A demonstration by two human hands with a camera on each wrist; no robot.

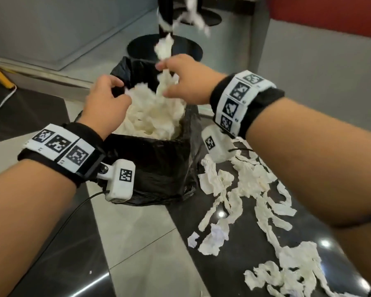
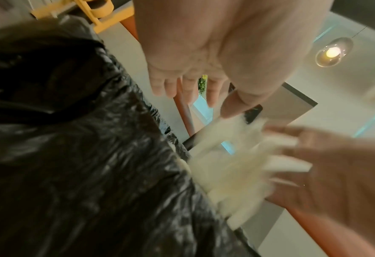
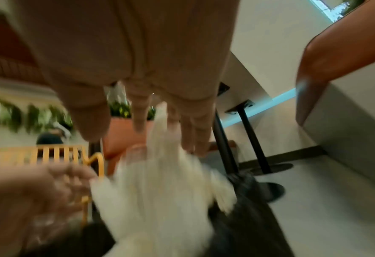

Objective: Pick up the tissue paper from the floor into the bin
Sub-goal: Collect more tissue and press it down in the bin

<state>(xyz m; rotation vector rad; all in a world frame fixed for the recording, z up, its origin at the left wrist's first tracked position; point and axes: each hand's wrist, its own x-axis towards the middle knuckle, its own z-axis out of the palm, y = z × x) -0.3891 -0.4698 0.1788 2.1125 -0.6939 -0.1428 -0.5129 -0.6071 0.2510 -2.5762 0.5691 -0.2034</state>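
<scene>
From the head view, both hands are over the bin [image 1: 159,163], which is lined with a black bag and heaped with white tissue [image 1: 152,116]. The right hand [image 1: 189,82] pinches a strip [image 1: 164,50] of tissue between thumb and fingers, one end sticking up above the fist and the other trailing down into the heap. The left hand [image 1: 107,99] sits at the bin's far-left rim with fingers curled; whether it grips the bag or the tissue I cannot tell from here. Many more torn scraps [image 1: 255,202] lie on the dark floor [image 1: 212,264] just right of the bin, spreading toward the near right corner. Both wrists wear black bands with printed markers. Behind the bin stand black table bases [image 1: 137,46], with blurred bits of tissue showing near them. In the left wrist view, the left hand [image 2: 204,57] shows its palm with fingers loosely extended, holding nothing plainly; the bag [image 2: 72,156] fills the left side, and blurred tissue [image 2: 228,167] lies at its rim, with the right hand [image 2: 331,170] smeared by motion beside it. In the right wrist view, the right hand [image 3: 142,69] has fingers pointing down, tissue [image 3: 162,187] running between them into a blurred white mass over the bag [image 3: 248,217], and the left hand [image 3: 32,205] is a blur at the lower left.
</scene>
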